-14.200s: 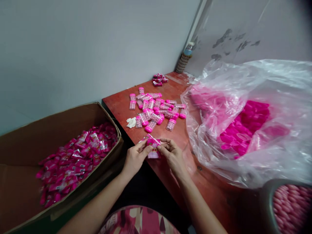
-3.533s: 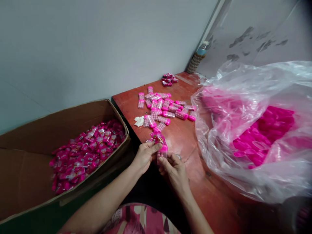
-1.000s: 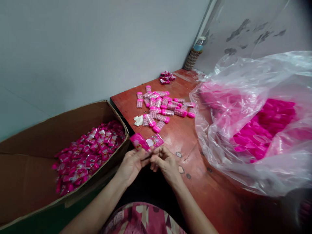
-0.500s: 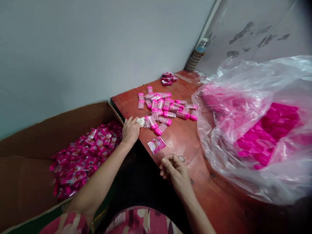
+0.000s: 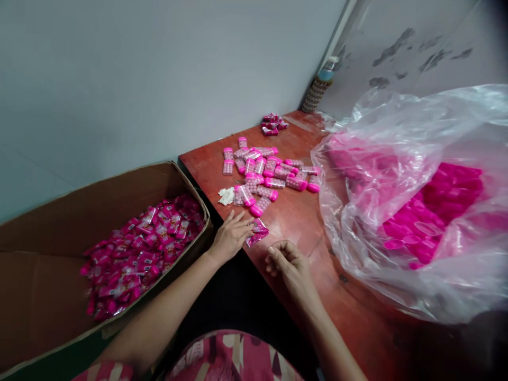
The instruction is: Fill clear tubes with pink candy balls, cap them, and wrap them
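My left hand reaches over the table's near edge with its fingers stretched out. Its fingertips lie on a small pink printed wrapper and cover part of it. Just to the right of the wrapper, my right hand is closed, thumb against curled fingers; whatever is inside them, if anything, is hidden. Beyond both hands lie several clear little bottles with pink caps, filled with pale pink balls. A crumpled white scrap sits beside them, apart from my left hand.
On the left stands an open cardboard box with many pink wrapped packs. A large clear plastic bag of pink plastic pieces covers the table's right side. Some pink packets and a wrapped bottle stand farther back.
My left hand has left the white scrap and moved right and nearer, onto the pink wrapper. My right hand stays closed in nearly the same place.
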`<state>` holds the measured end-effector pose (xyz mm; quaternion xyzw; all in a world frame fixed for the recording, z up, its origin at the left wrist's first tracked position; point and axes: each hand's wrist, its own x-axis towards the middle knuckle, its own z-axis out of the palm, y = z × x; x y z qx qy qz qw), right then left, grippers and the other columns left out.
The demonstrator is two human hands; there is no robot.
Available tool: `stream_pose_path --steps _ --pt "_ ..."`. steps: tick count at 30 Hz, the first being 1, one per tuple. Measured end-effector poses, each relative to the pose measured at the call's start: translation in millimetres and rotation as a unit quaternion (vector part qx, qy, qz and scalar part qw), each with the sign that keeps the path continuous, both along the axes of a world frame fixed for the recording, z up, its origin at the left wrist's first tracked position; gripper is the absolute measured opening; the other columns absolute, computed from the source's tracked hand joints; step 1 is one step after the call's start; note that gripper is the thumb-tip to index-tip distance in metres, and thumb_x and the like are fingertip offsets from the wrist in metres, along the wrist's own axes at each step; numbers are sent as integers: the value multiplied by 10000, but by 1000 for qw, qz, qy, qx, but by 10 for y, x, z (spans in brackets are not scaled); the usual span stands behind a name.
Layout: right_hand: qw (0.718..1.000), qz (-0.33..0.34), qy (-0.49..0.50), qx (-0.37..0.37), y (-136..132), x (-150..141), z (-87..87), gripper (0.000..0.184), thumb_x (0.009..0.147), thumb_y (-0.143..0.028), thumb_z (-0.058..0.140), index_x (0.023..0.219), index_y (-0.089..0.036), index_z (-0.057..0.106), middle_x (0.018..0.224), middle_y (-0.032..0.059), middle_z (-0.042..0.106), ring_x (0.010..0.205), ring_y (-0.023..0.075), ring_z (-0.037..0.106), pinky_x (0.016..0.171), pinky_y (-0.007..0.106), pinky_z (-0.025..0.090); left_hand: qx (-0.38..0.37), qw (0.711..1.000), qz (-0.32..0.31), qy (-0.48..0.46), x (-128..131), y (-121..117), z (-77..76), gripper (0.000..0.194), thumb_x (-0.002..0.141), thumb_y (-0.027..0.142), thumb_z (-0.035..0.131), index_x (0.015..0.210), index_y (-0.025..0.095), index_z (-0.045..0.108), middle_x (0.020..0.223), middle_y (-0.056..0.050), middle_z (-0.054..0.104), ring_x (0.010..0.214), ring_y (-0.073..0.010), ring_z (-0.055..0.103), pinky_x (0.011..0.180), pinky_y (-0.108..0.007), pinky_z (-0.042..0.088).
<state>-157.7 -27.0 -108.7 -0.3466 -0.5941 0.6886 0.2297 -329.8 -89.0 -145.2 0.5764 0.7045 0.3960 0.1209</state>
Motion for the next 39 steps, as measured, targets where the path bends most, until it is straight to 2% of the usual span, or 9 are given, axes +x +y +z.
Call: stream_pose_path --steps 7,11,20,22,25,27,30,34,39 --pt "996 -76 44 -20 83 -157 -62 270 732 -337 650 936 -199 540 829 9 626 712 132 590 616 245 464 125 981 91 -116 318 -45 92 234 812 217 520 987 241 675 1125 -65 633 1184 -230 465 1057 -452 241" --pt "994 -58 81 -49 154 -216 -4 301 693 -306 690 918 -204 517 658 -46 584 554 97 535 541 220 431 114 960 92 -238 497 -176 270 306 783 255 573 1082 224 632 1166 -64 610 1126 -232 518 1011 -405 342" --pt "971 212 -14 108 468 -245 230 205 780 -316 588 934 -188 545 737 3 624 648 149 578 585 259 438 -63 787 42 -612 395 -283 345 285 676 374 680 733 95 690 719 -84 678 678 -166 638 676 -304 520" --pt "936 204 -69 278 613 -342 226 184 831 -279 509 965 -168 569 879 64 649 787 197 592 682 313 447 -49 778 70 -622 400 -279 335 265 648 347 710 688 85 689 672 -78 667 619 -138 622 629 -265 521" --pt "799 182 -168 547 834 -534 180 300 835 -128 435 1109 -155 552 1176 125 572 1082 277 480 856 404 372 -25 754 119 -646 414 -269 342 243 618 310 740 649 76 682 633 -69 656 568 -118 605 573 -232 524" --pt "708 217 -217 636 944 -655 131 397 820 -70 416 1194 -166 508 1288 118 497 1191 298 375 897 427 330 -15 724 152 -673 415 -259 360 233 590 277 763 655 70 678 635 -71 658 555 -118 606 540 -219 525" --pt "651 244 -250 673 1035 -759 66 394 847 -78 387 1213 -180 490 1257 105 529 1186 280 379 895 408 325 4 667 187 -721 403 -233 394 205 591 226 766 669 67 664 625 -71 658 527 -118 607 498 -210 525" --pt "676 191 -284 653 1003 -655 56 254 862 -126 388 1038 -143 570 1029 145 630 1016 284 500 845 417 349 54 577 234 -780 380 -186 416 131 671 185 711 723 92 636 625 -54 657 515 -122 618 494 -217 533" --pt "925 75 -165 335 509 -221 147 245 897 -368 366 895 -181 524 737 54 629 649 184 586 590 293 454 101 505 266 -815 375 -90 412 124 716 177 673 800 110 610 703 -74 674 649 -177 668 615 -267 556"
